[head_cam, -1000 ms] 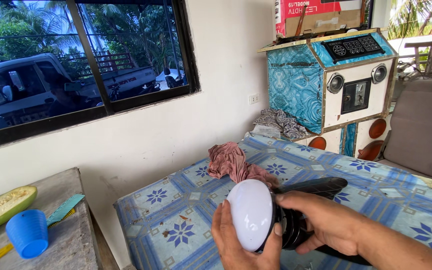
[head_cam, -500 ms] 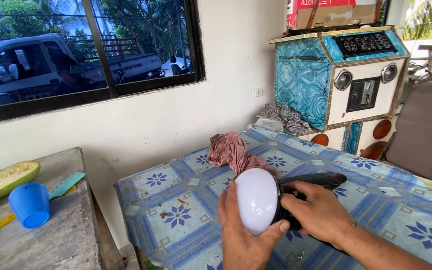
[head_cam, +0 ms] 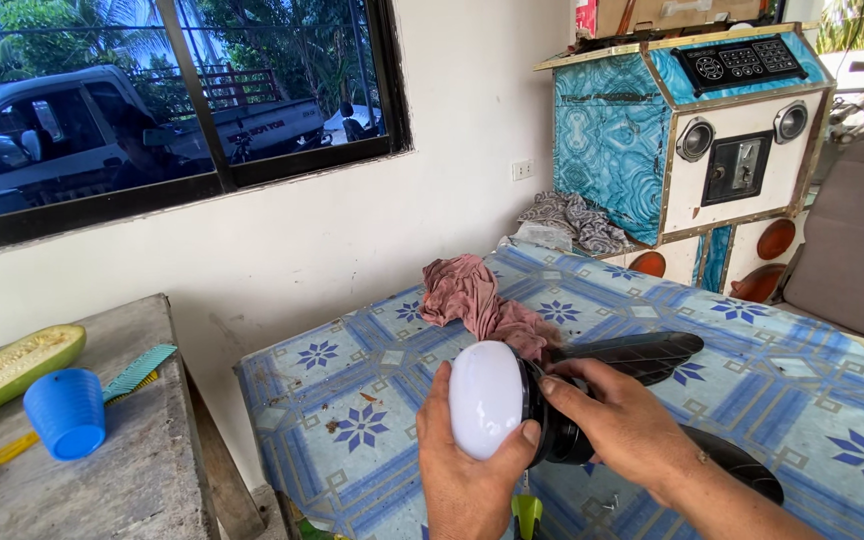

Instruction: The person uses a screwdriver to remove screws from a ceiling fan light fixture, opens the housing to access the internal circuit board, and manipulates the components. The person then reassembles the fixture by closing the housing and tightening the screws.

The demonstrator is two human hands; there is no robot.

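A smooth white dome point(head_cam: 487, 398) — glossy, egg-shaped — sits cupped in the left hand point(head_cam: 467, 470). The right hand point(head_cam: 624, 425) grips the black fan hub point(head_cam: 552, 425) behind it — dark blades point(head_cam: 632, 355) just beyond.

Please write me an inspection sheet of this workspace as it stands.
Surface: table under blue floral cloth, stained.
Job's things: white dome on a black fan hub; black blades attached.
Clutter: pink rag; grey cloth.
Hands: left hand cups the dome; right hand grips the hub.
Cables: nothing seen.
Surroundings: side bench with blue cup, teal comb, cut gourd; turquoise cabinet; window.
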